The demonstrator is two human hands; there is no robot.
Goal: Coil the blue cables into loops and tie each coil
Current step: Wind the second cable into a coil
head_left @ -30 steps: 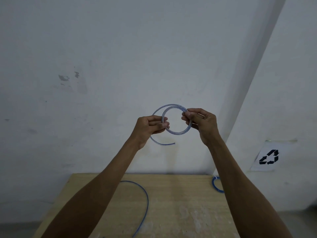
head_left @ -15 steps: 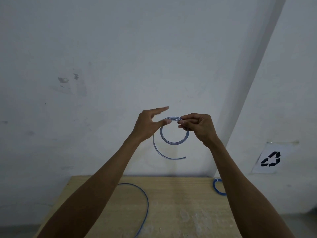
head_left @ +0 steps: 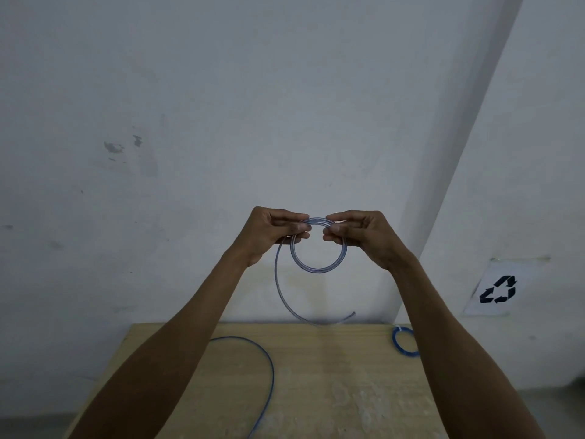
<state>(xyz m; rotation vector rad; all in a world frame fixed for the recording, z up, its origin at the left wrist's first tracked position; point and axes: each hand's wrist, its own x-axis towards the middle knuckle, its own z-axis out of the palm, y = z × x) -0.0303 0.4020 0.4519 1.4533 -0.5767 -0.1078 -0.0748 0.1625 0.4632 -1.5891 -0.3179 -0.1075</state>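
One pale wooden tabletop [head_left: 332, 391], at the bottom of view.
Two bare hands, left hand [head_left: 269, 236] and right hand [head_left: 370, 239], raised before the white wall [head_left: 221, 90]. The fingers [head_left: 297, 228] of each are curled, pinching the top of the held loop.
Three blue cables:
- One loose blue cable [head_left: 269, 375], curved on the tabletop at left.
- One translucent blue cable loop [head_left: 318, 269], round and upright, facing the camera. Its tail drops from the left hand, free end pointing right.
- One small blue coil [head_left: 399, 346], on the tabletop's far right edge.

One white paper sheet with a black recycling symbol [head_left: 497, 289], on the wall at right.
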